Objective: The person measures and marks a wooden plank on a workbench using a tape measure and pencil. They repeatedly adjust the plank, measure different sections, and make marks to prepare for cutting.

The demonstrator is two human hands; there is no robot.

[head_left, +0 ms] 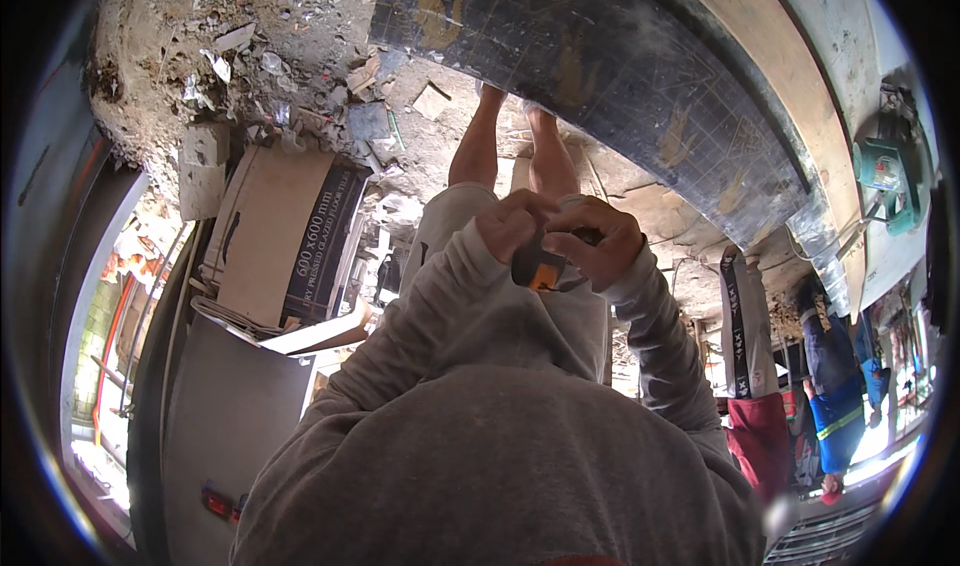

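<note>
Both hands are close together in front of my waist. My left hand point(512, 226) is closed, its fingers curled in toward the right hand; what they pinch, if anything, is too small to tell. My right hand point(604, 240) is also closed, with bent fingers at the upper edge of a small black-and-orange object point(544, 276). That object sits just below the fingers, against the grey sweatshirt point(500, 446); its kind does not show. Part of it is hidden by the hands.
Ahead lies a large dark, scratched board point(620, 76). A green power tool point(888, 181) rests on the surface at right. A tile carton point(280, 231) stands at left, near rubble point(270, 56). Other people, one in a blue top point(838, 431), are at right.
</note>
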